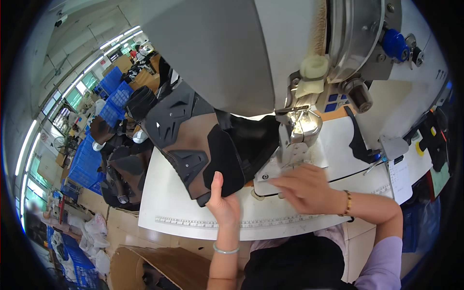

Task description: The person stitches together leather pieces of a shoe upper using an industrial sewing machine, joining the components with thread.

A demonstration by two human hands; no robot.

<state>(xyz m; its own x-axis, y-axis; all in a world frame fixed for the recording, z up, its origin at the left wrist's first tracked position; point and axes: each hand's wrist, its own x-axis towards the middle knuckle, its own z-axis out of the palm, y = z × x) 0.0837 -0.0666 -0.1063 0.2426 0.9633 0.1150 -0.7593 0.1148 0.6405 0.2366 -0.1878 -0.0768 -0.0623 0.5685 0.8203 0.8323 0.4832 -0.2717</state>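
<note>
Lower centre, the left hand [225,209] clasps the boot upper [191,141], seemingly to steady it beside the sewing machine [212,53]; I can't tell whether the blurred right hand [311,191] grips anything.

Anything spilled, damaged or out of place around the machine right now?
No spill or damage stands out. The only stray-looking thing is a curved black piece lying loose on the white table, right of the machine's metal foot, apart from the boot upper in the left hand.
</note>
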